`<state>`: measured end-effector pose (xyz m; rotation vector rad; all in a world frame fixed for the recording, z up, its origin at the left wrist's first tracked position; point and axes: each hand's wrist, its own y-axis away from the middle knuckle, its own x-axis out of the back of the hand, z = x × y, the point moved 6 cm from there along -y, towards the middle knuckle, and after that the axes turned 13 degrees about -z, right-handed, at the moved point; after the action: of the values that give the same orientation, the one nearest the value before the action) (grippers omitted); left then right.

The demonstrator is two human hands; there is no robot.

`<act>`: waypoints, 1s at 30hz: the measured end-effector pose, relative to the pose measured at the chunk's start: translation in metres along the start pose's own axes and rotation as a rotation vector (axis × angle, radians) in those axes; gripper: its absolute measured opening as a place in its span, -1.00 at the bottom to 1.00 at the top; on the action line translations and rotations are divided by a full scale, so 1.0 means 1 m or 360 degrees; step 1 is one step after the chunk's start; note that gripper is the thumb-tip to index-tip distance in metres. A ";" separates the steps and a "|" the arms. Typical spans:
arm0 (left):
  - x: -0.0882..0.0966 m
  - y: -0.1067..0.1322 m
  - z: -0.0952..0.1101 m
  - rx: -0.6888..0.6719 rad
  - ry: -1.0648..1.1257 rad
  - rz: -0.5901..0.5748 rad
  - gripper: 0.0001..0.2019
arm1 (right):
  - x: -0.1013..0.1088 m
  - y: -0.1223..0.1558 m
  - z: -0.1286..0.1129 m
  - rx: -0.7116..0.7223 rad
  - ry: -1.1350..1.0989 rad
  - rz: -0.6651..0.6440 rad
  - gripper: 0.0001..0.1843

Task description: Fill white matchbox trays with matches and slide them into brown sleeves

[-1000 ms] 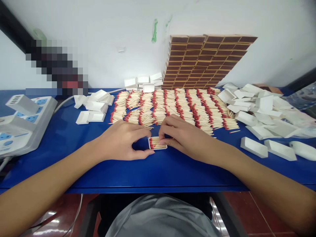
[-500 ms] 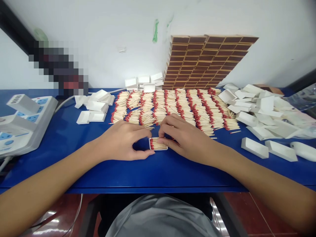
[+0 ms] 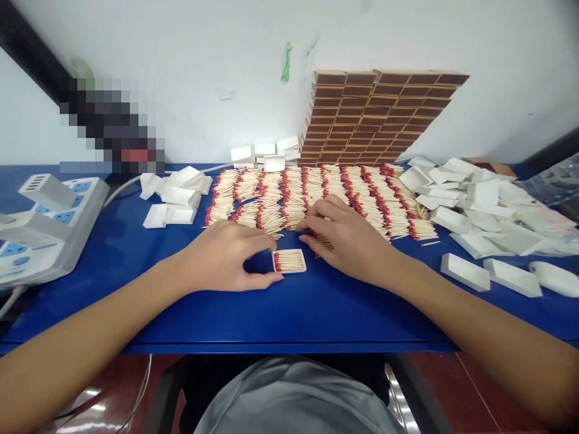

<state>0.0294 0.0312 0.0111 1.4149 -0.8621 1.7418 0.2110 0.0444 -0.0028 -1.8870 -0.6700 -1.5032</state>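
The small white tray (image 3: 292,272) lies flat on the blue desk (image 3: 289,316), in front of the person and between the two hands. Its long axis goes from left to right, nearly parallel with the front edge of the desk. The matches inside (image 3: 292,261) lie along this same axis, and their red heads point to the left.

The left hand (image 3: 226,256) is open, thumb and forefinger spread wide apart around the left end of the tray, with their tips at its two corners; whether they press on it, I cannot tell.

The right hand (image 3: 350,238) is beyond the tray's right end, apart from it, at the near edge of the match rows (image 3: 294,187). Its fingers are bent, with red heads visible below them; I cannot tell if it grips any matches.
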 end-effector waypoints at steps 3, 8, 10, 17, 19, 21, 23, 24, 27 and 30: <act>0.000 0.000 0.000 -0.0004 -0.0010 0.0007 -0.70 | 0.000 0.000 0.000 -0.0018 0.0025 0.0018 -0.80; 0.000 -0.001 0.000 0.0001 -0.0005 0.0012 -0.72 | 0.000 -0.002 0.000 0.0016 -0.0011 0.0018 -0.82; 0.000 -0.001 0.000 0.0012 0.0004 0.0002 -0.72 | 0.000 -0.003 0.001 0.0007 -0.0034 0.0015 -0.83; -0.002 -0.001 -0.001 0.0013 0.0025 -0.0027 -0.73 | 0.001 -0.004 0.001 -0.0010 -0.0085 0.0000 -0.86; -0.002 -0.001 -0.001 0.0017 0.0022 -0.0023 -0.73 | 0.002 -0.004 0.000 0.0001 -0.0093 -0.0002 -0.84; -0.002 -0.001 -0.001 0.0014 0.0017 -0.0010 -0.72 | 0.002 -0.004 -0.001 0.0013 -0.0092 -0.0014 -0.83; -0.002 -0.001 -0.001 0.0008 0.0015 0.0000 -0.73 | 0.001 -0.004 -0.001 0.0015 -0.0087 -0.0021 -0.84; -0.002 -0.001 -0.001 0.0005 0.0015 0.0001 -0.73 | 0.001 -0.004 -0.001 0.0007 -0.0082 -0.0022 -0.85; -0.001 -0.001 0.000 -0.0002 0.0010 0.0006 -0.72 | 0.001 -0.004 0.000 -0.0033 -0.0064 -0.0027 -0.88; 0.000 -0.001 0.000 0.0007 0.0006 -0.0005 -0.71 | 0.000 -0.004 0.000 -0.0035 -0.0067 -0.0038 -0.86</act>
<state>0.0304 0.0321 0.0110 1.4147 -0.8541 1.7447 0.2080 0.0475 -0.0016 -1.9384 -0.7003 -1.4954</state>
